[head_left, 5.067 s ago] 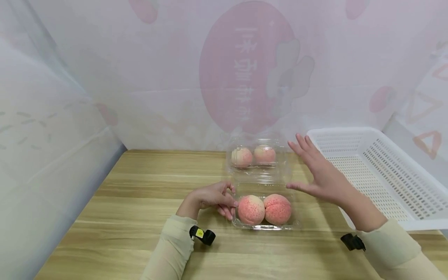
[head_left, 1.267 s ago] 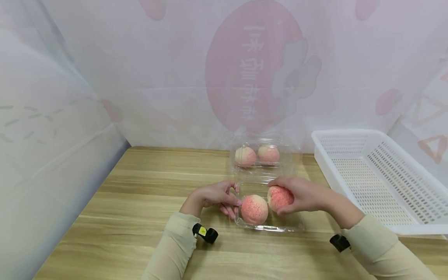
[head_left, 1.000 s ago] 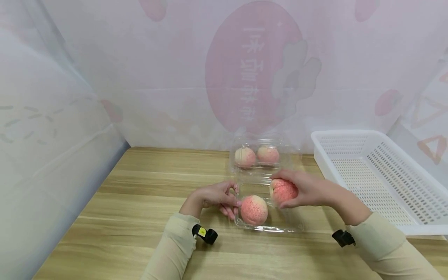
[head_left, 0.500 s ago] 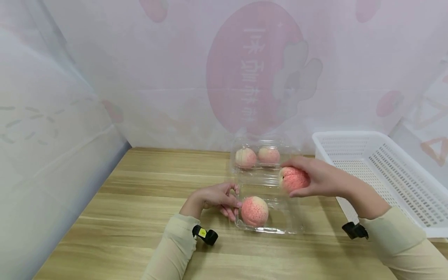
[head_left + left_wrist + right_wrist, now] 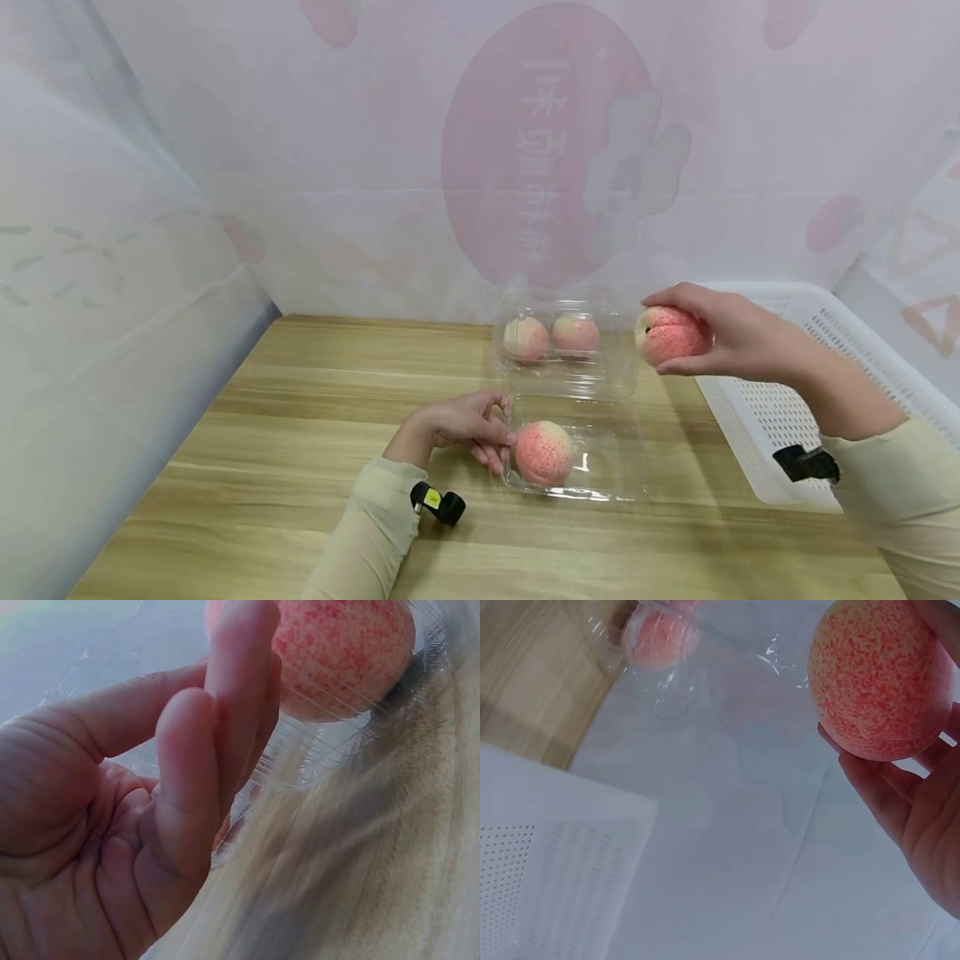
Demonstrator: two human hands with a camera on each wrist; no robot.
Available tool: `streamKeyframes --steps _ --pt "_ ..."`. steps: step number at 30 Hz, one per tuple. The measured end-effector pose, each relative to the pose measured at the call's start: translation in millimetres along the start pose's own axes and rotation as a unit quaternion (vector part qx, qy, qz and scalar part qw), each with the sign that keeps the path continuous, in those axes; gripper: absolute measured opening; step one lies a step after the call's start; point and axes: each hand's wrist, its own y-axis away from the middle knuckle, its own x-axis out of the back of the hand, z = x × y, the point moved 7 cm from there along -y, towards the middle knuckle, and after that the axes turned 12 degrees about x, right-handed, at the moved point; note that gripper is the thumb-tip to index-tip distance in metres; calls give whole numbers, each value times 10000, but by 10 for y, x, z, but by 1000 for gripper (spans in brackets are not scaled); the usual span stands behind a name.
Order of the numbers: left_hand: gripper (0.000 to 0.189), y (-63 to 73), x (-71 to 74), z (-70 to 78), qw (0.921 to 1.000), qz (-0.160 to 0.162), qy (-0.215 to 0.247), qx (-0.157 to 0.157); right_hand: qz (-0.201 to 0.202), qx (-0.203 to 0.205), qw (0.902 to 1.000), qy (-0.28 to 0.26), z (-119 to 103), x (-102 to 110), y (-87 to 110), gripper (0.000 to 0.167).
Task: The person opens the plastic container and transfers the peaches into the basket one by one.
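Note:
My right hand (image 5: pixel 757 337) grips a pink and cream peach (image 5: pixel 673 336), raised beside the white basket's near left side; in the right wrist view the speckled peach (image 5: pixel 881 679) sits between thumb and fingers. A clear plastic clamshell box (image 5: pixel 611 467) lies on the table with its lid folded back. One peach (image 5: pixel 543 454) rests in its left half. With thumb and fingers my left hand (image 5: pixel 468 425) pinches the box's left edge; the left wrist view has those fingers (image 5: pixel 240 690) in front of the peach (image 5: pixel 345 652).
At the right stands a white perforated basket (image 5: pixel 780 417), partly behind my right arm. Two more peaches (image 5: pixel 526 338) show through clear plastic behind the box, near the printed cloth backdrop (image 5: pixel 360 167). Wooden table (image 5: pixel 300 433) spreads out to the left.
Over the last frames my right hand took the right-hand peach out of the box and carried it up and right toward the basket. My left hand stayed at the box's edge.

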Motion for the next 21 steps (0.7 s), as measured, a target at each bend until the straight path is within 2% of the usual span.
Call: streamKeyframes --steps 5,10,17,21 --pt "32 -2 3 -3 10000 -41 64 -15 276 -349 9989 128 121 128 92 70" --pt "30 -17 -7 -23 9999 -92 63 -49 529 -479 9971 262 236 226 177 71" --pt "32 -19 -10 -23 10000 -70 41 -52 623 -998 9925 336 490 336 332 72" --pt "32 -3 0 -21 10000 -52 13 -44 738 -1144 9899 395 628 372 412 73"
